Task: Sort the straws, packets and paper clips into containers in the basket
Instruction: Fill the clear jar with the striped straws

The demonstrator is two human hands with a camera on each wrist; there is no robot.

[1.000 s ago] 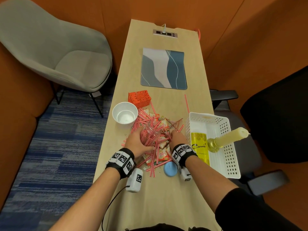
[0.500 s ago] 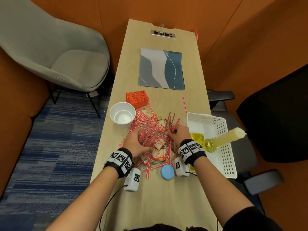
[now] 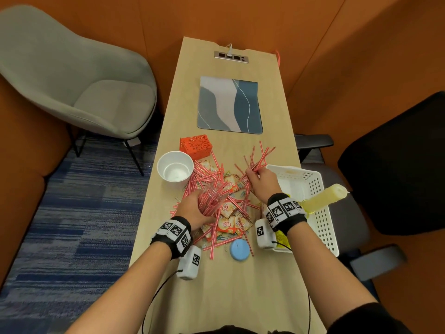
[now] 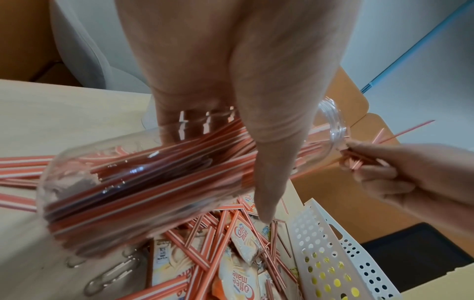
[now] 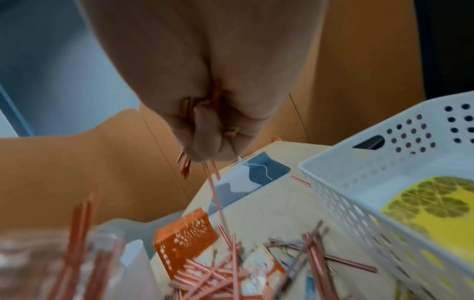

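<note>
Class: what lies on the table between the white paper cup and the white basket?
In the head view, a heap of straws and creamer packets fills the stretch between cup and basket.

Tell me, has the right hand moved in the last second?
Yes. The right hand, gripping a bunch of straws, has moved away from the person along the white basket, toward its far corner.

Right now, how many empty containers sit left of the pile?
2: a white cup and an orange box behind it.

Left hand [image 4: 231, 85] around straw-filled clear jar [image 4: 143, 182]
</note>
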